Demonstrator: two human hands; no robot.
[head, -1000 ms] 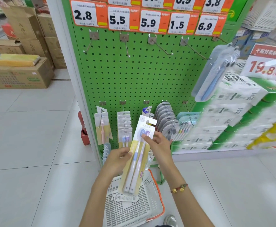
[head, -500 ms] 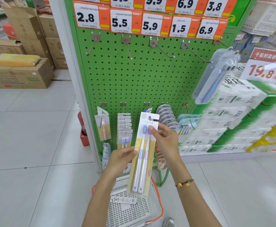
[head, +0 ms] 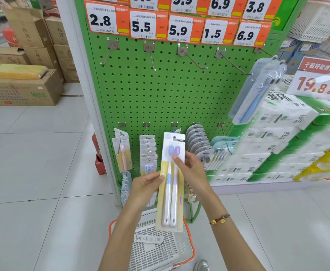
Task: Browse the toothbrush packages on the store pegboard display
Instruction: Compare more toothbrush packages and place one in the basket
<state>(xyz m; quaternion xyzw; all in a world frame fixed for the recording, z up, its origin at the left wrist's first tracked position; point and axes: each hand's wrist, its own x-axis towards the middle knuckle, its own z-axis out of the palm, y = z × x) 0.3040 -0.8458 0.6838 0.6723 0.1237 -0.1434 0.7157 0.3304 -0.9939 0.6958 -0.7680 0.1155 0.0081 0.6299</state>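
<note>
I hold a two-brush toothbrush package upright in front of the green pegboard. It has a white and yellow card with one blue and one purple brush. My left hand grips its left edge near the middle, thumb on the front. My right hand pinches the right edge near the brush heads. More toothbrush packages hang on the lower hooks: a pink one, a stack of small packs, grey blister packs and teal packs.
A white shopping basket with orange handles sits on the floor below my hands, a small pack inside. The upper hooks are bare under orange price tags. One blue toothbrush pack hangs at right. Tissue packs stack right; cardboard boxes left.
Both hands have lifted the package and turned it from tilted to upright, closer to the pegboard. My right fingers moved to its upper right edge.
</note>
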